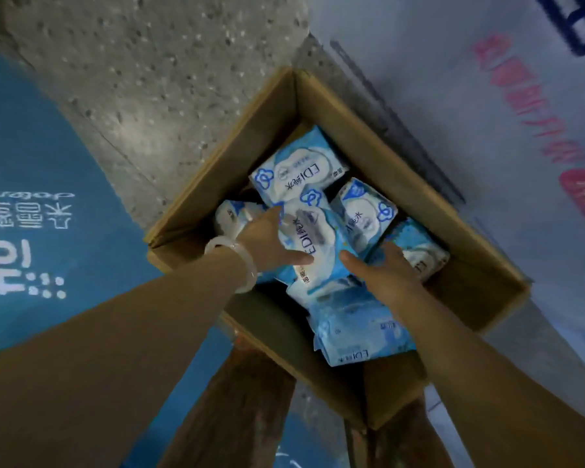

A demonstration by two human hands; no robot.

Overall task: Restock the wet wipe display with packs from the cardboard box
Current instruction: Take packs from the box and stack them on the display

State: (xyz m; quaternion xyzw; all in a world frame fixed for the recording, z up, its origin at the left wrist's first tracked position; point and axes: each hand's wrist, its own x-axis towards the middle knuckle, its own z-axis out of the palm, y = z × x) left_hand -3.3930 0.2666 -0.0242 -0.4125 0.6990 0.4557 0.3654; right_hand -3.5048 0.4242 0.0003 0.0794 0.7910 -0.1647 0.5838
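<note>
Honestly the risk is the slick wet wipe pack (313, 244) squirting out, since the left hand (267, 239) and right hand (384, 268) only press it from either side, fingers spread, with others leaning on it. It sits in the open cardboard box (379, 153), among maybe five loose packs.

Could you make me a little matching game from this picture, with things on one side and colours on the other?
Things:
1. box
2. pack
3. bracelet
4. floor

Colours:
A. speckled grey
B. brown
C. pale whitish
D. blue and white

Pairs: 1-B, 2-D, 3-C, 4-A
</note>
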